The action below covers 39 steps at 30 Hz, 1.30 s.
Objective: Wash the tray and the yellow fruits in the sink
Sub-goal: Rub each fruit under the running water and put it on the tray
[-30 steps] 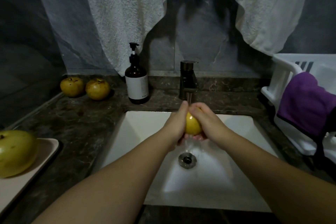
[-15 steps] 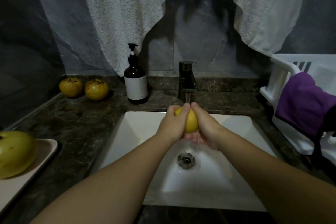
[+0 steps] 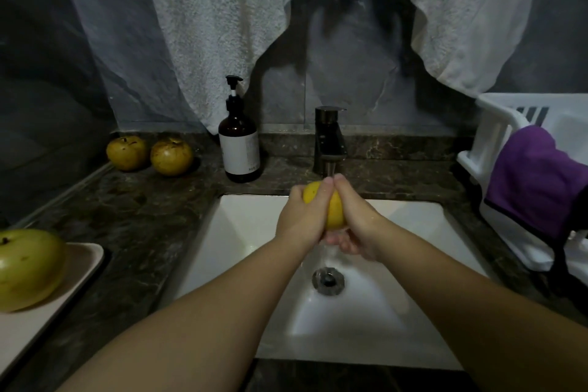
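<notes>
Both hands are cupping a smooth round yellow fruit [image 3: 332, 210] under the dark metal faucet [image 3: 329, 140], above the white rectangular ceramic sink [image 3: 248, 232].

Far left of the hands, a large greenish-yellow fruit [image 3: 27, 267] is sitting on a flat beige tray [image 3: 86, 261] whose rounded corner is lying near the sink's left rim, with a strip of bare dark marble counter [image 3: 136, 219] between. Behind and to the left, two dull russet-yellow fruits [image 3: 149, 154] are touching each other near the wall, beside a brown pump bottle [image 3: 240, 143]. The left hand [image 3: 302, 216] and right hand [image 3: 356, 219] are curling round the fruit, thumbs meeting on top; water is running off below toward the metal drain [image 3: 327, 278]. Since a second ago the fruit has been lifted closer to the spout. To the right, a white plastic rack [image 3: 496, 137] with a purple cloth [image 3: 534, 178] is crowding the sink's edge.
</notes>
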Motion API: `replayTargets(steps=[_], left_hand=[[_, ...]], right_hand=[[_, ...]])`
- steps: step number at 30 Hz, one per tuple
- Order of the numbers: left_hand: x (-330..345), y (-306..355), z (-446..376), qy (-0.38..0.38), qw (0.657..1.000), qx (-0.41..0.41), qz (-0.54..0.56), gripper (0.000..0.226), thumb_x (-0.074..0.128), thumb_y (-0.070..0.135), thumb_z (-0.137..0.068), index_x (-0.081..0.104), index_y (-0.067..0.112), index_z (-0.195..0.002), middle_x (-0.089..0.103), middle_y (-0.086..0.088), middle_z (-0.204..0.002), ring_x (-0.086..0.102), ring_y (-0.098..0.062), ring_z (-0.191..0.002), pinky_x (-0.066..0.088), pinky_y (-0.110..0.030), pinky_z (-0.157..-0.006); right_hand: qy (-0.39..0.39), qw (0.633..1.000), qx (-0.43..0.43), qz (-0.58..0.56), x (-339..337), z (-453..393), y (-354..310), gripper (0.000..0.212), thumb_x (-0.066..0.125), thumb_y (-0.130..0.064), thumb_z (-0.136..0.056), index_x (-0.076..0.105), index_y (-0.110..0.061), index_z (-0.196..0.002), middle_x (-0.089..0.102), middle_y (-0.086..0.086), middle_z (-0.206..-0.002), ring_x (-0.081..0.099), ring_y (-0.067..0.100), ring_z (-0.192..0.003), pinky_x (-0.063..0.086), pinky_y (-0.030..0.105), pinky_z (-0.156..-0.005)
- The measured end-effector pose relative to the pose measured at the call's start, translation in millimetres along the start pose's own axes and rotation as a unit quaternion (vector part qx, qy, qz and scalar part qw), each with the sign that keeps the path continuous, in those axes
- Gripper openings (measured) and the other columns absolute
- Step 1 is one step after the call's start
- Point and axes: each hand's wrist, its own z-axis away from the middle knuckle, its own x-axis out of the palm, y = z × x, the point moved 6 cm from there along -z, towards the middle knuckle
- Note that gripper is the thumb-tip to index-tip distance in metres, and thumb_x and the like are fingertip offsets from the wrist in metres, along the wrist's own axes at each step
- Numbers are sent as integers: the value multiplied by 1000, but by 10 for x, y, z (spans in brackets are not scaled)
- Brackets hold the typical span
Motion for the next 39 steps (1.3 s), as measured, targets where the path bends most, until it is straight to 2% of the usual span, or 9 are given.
replayTargets(steps=[2,6,10,14,18,20,25,31,39], left_hand=[[-6,12,-11,1,1000,-5,6,68,51,86,-74,55,30,-112,69,-7,-105,74,-29,-89,63,-44,-81],[27,-89,29,-103,983,-108,104,65,52,81,-87,64,24,-116,76,-17,-89,73,-24,-65,53,-27,-52],[-12,-45,15,-11,999,-25,28,65,57,86,-75,56,32,-112,73,-8,-98,76,-27,-80,60,-36,-62],[72,-78,90,-120,980,-117,111,75,52,87,-79,61,24,-120,77,-17,-85,72,-25,-62,53,-26,-52],[10,4,32,-4,1000,-9,-2,84,54,91,-61,55,32,-121,72,-7,-104,74,-27,-85,62,-42,-73],[23,5,35,-22,999,-29,34,77,52,88,-71,56,29,-119,74,-12,-101,75,-28,-82,60,-42,-68],[69,-180,139,-152,957,-205,137,87,42,90,-85,66,17,-125,71,-7,-70,68,-16,-54,55,-24,-52],[85,-89,119,-198,943,-195,184,67,63,76,-84,71,21,-121,70,-4,-77,70,-15,-63,56,-25,-58],[59,-67,60,-197,917,-172,302,40,63,47,-94,73,13,-113,78,-13,-99,75,-26,-83,60,-39,-83]], right_hand=[[8,999,-30,33,7,-27,-49,70,35,-85,-85,55,-28,-119,72,15,-80,62,21,-52,40,23,-43],[40,985,-116,124,-31,1,-112,45,42,-74,-91,52,-39,-119,67,3,-97,68,18,-70,44,25,-51],[16,999,-44,4,43,-24,-56,47,39,-81,-86,54,-43,-108,66,6,-66,61,16,-48,41,23,-43],[49,984,-157,76,-59,-22,-164,33,46,-67,-95,57,-42,-114,69,5,-100,69,18,-69,43,21,-41],[12,1000,-8,-15,22,-23,-15,59,34,-85,-87,54,-37,-114,68,10,-77,64,18,-50,39,20,-42],[21,999,-34,36,25,-44,-62,64,33,-86,-85,55,-34,-114,68,9,-75,62,17,-49,40,21,-42],[55,965,-184,181,-81,-21,-174,48,55,-72,-89,51,-39,-123,65,-4,-108,67,16,-87,53,31,-63],[30,952,-216,213,-212,-24,-229,90,62,-81,-64,42,-36,-140,56,-7,-126,60,13,-107,53,32,-83],[-4,968,-214,128,-237,12,-259,50,74,-53,-85,51,-36,-126,62,-15,-109,63,1,-93,46,10,-59]])
